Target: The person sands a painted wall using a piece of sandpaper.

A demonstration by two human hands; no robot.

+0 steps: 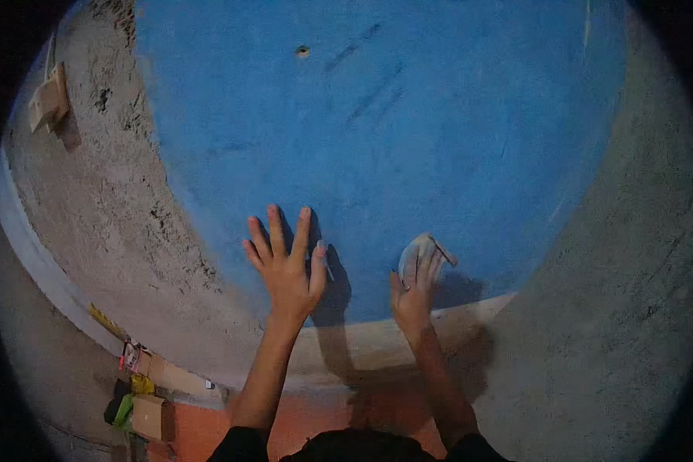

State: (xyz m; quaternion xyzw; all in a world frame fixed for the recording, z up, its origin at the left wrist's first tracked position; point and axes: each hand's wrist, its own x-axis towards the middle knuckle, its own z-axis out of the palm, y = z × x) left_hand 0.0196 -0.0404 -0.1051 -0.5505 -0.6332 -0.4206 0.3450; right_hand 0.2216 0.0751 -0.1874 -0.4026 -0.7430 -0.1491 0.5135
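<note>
We find the pale, thin, folded sheet, possibly paper or cloth, in the bare right hand, at the lower part of the blue-painted, faintly scuffed wall. This grip is clamped on it, fingers laid over its face and thumb to one side, which we judge would spread the pressure evenly. The bare left hand has its fingers apart and grasps nothing that we can make out; its palm faces the blue, seemingly to brace the body, though we cannot tell how firmly it touches. Below both hands runs a pale, unpainted band. Farther out to the left, we see rough, pitted grey-brown plaster, a beige, boxy electrical fitting fixed high, and a brown cardboard box low down.
</note>
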